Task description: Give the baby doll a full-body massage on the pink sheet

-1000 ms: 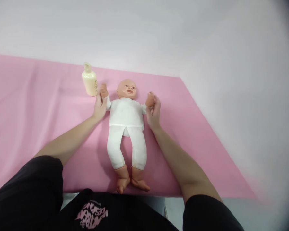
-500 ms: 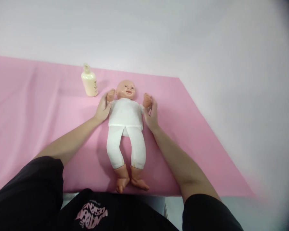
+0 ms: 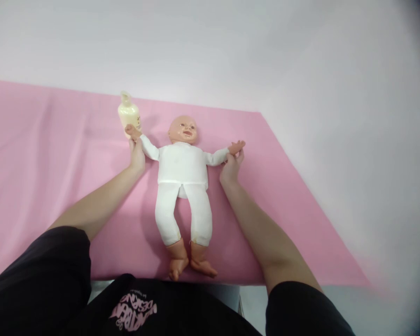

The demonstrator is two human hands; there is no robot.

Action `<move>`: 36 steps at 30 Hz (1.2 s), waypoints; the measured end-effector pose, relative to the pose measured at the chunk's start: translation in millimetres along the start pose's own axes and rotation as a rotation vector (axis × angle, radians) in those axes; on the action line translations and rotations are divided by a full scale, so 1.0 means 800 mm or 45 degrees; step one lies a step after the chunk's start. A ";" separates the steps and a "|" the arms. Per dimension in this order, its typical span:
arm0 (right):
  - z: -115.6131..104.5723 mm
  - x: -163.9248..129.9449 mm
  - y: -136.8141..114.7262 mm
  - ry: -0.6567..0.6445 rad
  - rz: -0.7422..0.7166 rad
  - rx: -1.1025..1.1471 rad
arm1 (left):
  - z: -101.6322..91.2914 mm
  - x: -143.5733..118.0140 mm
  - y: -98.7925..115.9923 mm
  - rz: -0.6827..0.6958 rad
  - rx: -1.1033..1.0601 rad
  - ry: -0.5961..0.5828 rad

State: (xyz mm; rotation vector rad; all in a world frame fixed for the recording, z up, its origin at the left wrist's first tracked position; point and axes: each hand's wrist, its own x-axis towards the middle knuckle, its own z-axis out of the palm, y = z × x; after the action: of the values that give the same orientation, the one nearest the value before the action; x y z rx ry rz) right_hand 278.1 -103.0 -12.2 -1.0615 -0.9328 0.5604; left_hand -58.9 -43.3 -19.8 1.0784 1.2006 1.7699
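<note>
A cream bottle (image 3: pixel 129 113) stands upright just beyond the doll's outstretched hand; its label is too small to read. The left hand (image 3: pixel 136 156) grips the doll's wrist beside that bottle. The doll (image 3: pixel 182 179) lies face up on the pink sheet (image 3: pixel 38 163), head pointing away from the person, feet toward them, arms spread sideways. The right hand (image 3: pixel 230 167) grips the doll's other wrist.

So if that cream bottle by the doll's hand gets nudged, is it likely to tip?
Probably fairly easily. The bottle stands upright on soft pink cloth, taller than wide, narrowing to a cap. The doll's hand, held at the wrist by the left hand, lies against it. Its smooth rounded body would likely roll once down.
</note>
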 end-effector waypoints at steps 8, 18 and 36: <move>0.017 -0.034 -0.032 -0.680 -0.545 -0.368 | 0.012 -0.046 0.044 0.648 0.453 -0.683; 0.018 -0.035 -0.027 -0.663 -0.546 -0.349 | 0.015 -0.050 0.049 0.662 0.491 -0.729; -0.002 0.002 0.019 -0.117 -0.199 -0.079 | 0.000 0.002 -0.001 0.081 -0.044 -0.107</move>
State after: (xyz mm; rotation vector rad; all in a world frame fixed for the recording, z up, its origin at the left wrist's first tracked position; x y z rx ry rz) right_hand 280.4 -96.5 -25.6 -1.0145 -1.1094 0.4560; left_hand -59.5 -41.9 -20.2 1.1705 1.0919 1.7683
